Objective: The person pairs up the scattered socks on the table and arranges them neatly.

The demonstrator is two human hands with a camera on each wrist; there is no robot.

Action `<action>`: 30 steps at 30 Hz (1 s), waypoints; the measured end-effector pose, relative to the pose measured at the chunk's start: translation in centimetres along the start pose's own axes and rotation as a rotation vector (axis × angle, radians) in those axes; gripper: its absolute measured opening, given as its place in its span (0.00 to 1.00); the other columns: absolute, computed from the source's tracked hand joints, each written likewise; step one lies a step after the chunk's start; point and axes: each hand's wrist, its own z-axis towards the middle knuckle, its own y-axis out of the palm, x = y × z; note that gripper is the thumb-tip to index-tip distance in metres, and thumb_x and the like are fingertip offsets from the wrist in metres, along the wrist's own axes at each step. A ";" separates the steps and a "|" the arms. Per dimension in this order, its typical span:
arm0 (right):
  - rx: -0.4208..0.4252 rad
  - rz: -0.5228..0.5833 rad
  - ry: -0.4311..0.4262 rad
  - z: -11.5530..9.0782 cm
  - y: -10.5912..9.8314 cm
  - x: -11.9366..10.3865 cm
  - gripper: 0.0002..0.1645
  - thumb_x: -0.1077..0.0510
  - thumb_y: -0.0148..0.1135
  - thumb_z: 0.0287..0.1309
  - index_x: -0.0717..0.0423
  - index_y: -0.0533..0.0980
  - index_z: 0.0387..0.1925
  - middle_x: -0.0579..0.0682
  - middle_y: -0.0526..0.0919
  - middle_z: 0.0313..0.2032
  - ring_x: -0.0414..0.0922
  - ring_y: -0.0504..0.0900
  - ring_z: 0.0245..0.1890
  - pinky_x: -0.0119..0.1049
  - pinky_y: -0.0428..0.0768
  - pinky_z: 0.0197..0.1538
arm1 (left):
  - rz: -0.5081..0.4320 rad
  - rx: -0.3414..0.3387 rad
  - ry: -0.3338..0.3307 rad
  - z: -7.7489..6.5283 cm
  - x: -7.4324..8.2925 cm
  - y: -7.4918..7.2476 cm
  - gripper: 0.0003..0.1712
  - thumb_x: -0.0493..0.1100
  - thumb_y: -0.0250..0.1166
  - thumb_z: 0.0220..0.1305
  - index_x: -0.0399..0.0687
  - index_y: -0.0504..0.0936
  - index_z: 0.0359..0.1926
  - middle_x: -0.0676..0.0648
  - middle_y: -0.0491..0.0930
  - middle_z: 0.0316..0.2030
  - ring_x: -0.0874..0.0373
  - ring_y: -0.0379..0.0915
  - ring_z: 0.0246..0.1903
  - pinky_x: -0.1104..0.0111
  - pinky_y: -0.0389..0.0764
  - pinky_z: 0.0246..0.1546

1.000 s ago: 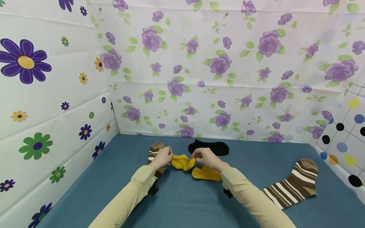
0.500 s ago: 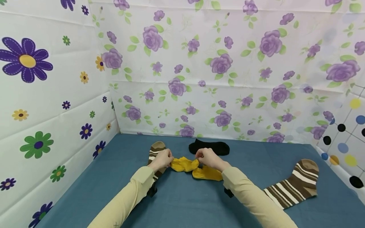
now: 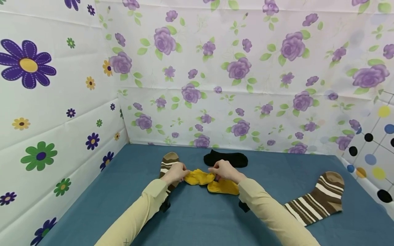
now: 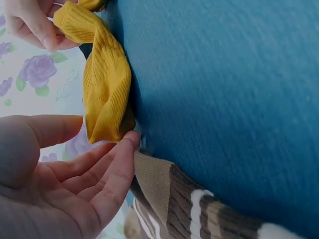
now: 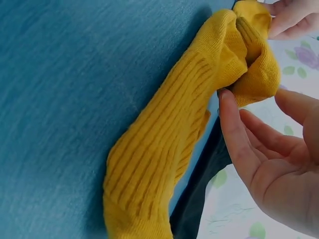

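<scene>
A crumpled yellow sock [image 3: 199, 177] stretches between the two hands, low over the blue surface. At its left end the left hand [image 3: 175, 172] holds it between thumb and fingertips; the left wrist view shows the sock's ribbed end [image 4: 104, 109] there. At the other end the right hand [image 3: 226, 171] holds the sock's edge [image 5: 261, 74] by thumb and fingertips. A second yellow sock [image 3: 223, 187] lies flat below the right hand, its ribbed part [image 5: 149, 144] large in the right wrist view.
A striped brown sock [image 3: 166, 165] lies partly hidden under the left hand and forearm. Another striped sock [image 3: 321, 200] lies at the right. Behind the right hand is a black sock [image 3: 226, 159]. Flowered sheets [image 3: 197, 85] stand around the blue surface [image 3: 197, 218].
The right hand shifted slightly right, then a little back left along the yellow sock's end. The held sock lies a bit flatter and farther right. The left hand has barely moved.
</scene>
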 end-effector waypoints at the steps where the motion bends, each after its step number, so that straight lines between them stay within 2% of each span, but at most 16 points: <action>1: -0.003 0.014 0.008 0.0 0.0 -0.1 0.12 0.55 0.58 0.59 0.61 0.78 0.30 0.54 0.78 0.23 0.49 0.79 0.23 0.38 0.78 0.28 | 0.006 -0.001 0.005 0.0 0.0 0.0 0.10 0.39 0.57 0.63 0.35 0.78 0.31 0.41 0.75 0.19 0.52 0.72 0.17 0.68 0.75 0.18; 7: -0.013 0.098 0.024 0.2 0.2 0.0 0.08 0.60 0.62 0.55 0.64 0.79 0.30 0.52 0.78 0.24 0.48 0.79 0.23 0.37 0.79 0.28 | 0.040 0.005 0.027 -0.1 0.3 0.2 0.08 0.37 0.58 0.62 0.35 0.80 0.30 0.43 0.75 0.21 0.51 0.73 0.18 0.69 0.73 0.17; 13: 0.009 0.165 0.035 0.5 0.3 0.0 0.03 0.68 0.63 0.51 0.66 0.80 0.30 0.52 0.79 0.27 0.44 0.79 0.25 0.36 0.79 0.30 | 0.003 0.033 0.017 0.0 0.6 0.0 0.04 0.33 0.59 0.59 0.35 0.78 0.31 0.45 0.75 0.26 0.54 0.72 0.19 0.69 0.74 0.20; 22: 0.078 0.110 0.007 0.3 -0.8 -0.1 0.03 0.66 0.63 0.53 0.62 0.81 0.30 0.49 0.79 0.25 0.43 0.78 0.23 0.37 0.78 0.30 | -0.053 0.065 0.063 0.2 1.2 -0.6 0.05 0.34 0.58 0.61 0.35 0.78 0.31 0.44 0.75 0.23 0.45 0.74 0.23 0.67 0.73 0.20; 30: 0.099 0.099 0.026 -0.1 -1.9 0.5 0.04 0.65 0.62 0.53 0.62 0.81 0.31 0.49 0.79 0.26 0.43 0.78 0.25 0.41 0.78 0.34 | -0.068 0.054 0.109 0.3 2.1 -0.5 0.05 0.35 0.58 0.62 0.35 0.78 0.33 0.43 0.76 0.26 0.44 0.75 0.25 0.66 0.74 0.22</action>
